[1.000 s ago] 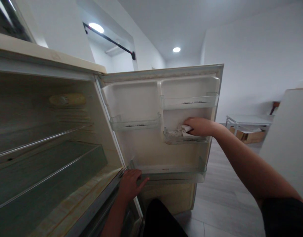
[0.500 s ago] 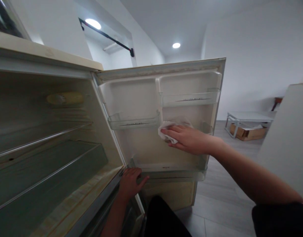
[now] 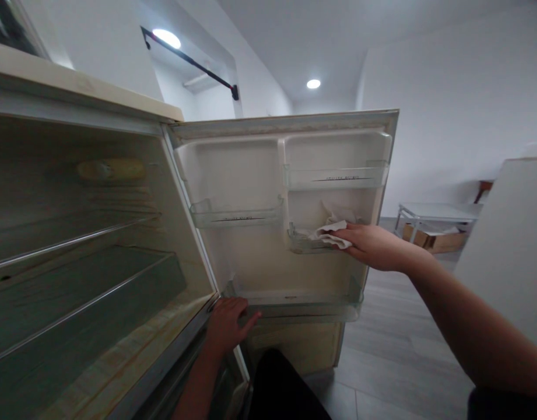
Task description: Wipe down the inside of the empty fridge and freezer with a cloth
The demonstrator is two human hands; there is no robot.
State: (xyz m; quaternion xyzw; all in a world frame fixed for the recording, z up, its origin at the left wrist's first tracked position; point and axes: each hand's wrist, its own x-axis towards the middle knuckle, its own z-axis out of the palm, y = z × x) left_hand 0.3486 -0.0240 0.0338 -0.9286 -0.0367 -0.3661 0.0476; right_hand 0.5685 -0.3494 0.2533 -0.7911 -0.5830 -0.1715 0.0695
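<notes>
My right hand point(image 3: 373, 245) holds a crumpled white wipe point(image 3: 333, 230) at the small clear shelf point(image 3: 309, 245) on the right side of the open fridge door point(image 3: 251, 259). Part of the wipe drapes above the shelf against the door's inner panel. My left hand point(image 3: 228, 324) rests beside the hinge, on the edge of the fridge body near the bottom door bin point(image 3: 298, 312). Its thumb is spread toward the bin, and its fingertips are partly hidden. Yellowish stains mark the inside of the fridge.
Left of the door is the fridge interior, with a glass shelf point(image 3: 76, 240), a clear drawer front point(image 3: 88, 300) and a yellowed lamp cover point(image 3: 111, 170). My dark-clad knee point(image 3: 285, 388) is under the door. A low white table point(image 3: 438, 211) and a cardboard box point(image 3: 441, 239) stand behind at right.
My right hand has moved right with the wipe, from the middle of the door panel to the small right-hand shelf. My left hand stays by the hinge. The view has shifted slightly.
</notes>
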